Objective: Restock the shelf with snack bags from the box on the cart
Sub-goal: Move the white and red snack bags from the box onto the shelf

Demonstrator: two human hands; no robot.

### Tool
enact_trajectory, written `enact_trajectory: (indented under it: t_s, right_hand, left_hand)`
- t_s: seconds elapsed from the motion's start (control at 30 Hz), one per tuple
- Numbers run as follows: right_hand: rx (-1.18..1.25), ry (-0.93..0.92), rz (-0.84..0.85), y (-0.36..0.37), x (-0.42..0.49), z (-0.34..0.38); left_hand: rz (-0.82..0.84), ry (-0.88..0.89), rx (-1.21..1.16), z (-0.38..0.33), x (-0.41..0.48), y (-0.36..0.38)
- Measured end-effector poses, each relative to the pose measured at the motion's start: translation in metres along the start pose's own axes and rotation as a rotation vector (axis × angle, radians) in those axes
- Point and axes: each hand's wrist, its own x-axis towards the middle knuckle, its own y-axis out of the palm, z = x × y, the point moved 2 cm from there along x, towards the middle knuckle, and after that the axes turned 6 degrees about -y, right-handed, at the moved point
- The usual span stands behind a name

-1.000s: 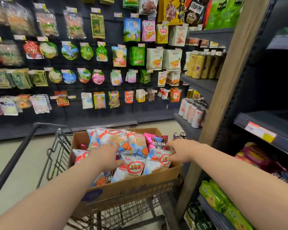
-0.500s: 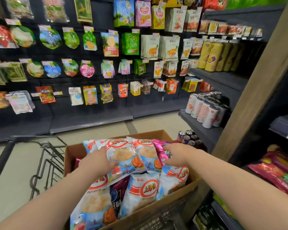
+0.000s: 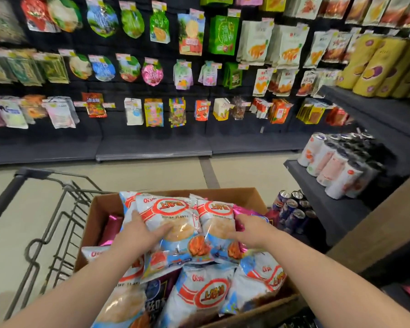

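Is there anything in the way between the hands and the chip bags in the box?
No, nothing visible is in the way. The left hand grips the top shrimp flakes bag at its edge, and the right hand touches the bag beside it. Both lie on top of the pile in the open box.

Blue-white Oishi snack bags (image 3: 175, 217) heaped in open cardboard box (image 3: 251, 197) on wire cart (image 3: 31, 173); pink bags (image 3: 114, 227) underneath.

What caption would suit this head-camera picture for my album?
Left hand and right hand grip shrimp-flake bags in the box on the cart.
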Motion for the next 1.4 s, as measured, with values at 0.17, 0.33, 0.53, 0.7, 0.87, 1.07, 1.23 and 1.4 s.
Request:
enact_trajectory:
  t_s: [0.17, 0.33, 0.53, 0.7, 0.87, 1.07, 1.23, 1.4]
  right_hand:
    - [0.231, 0.036, 0.014, 0.015, 0.035, -0.019]
    - [0.439, 0.134, 0.006, 0.027, 0.052, -0.023]
    - [0.690, 0.233, 0.060, 0.037, 0.058, -0.021]
    - [0.880, 0.242, 0.052, 0.036, 0.053, -0.018]
    - [0.963, 0.211, 0.105, 0.039, 0.045, -0.011]
    - [0.992, 0.158, -0.010, 0.035, 0.032, 0.007]
    - [0.963, 0.167, -0.260, 0.018, 0.016, 0.012]
    - [0.889, 0.181, -0.470, -0.018, -0.019, 0.007]
  left_hand:
    - [-0.044, -0.041, -0.001, -0.005, 0.001, 0.009]
    - [-0.061, -0.055, -0.079, -0.004, 0.003, 0.014]
    - [-0.057, -0.071, -0.236, -0.004, -0.001, 0.017]
    - [-0.044, -0.097, -0.373, -0.004, 0.000, 0.020]
    - [0.011, -0.082, -0.397, -0.002, -0.003, 0.020]
    - [0.042, 0.009, -0.563, -0.003, -0.011, 0.020]
    - [0.053, 0.064, -0.672, -0.004, -0.013, 0.008]
    - [0.087, 0.165, -0.769, -0.020, -0.018, -0.013]
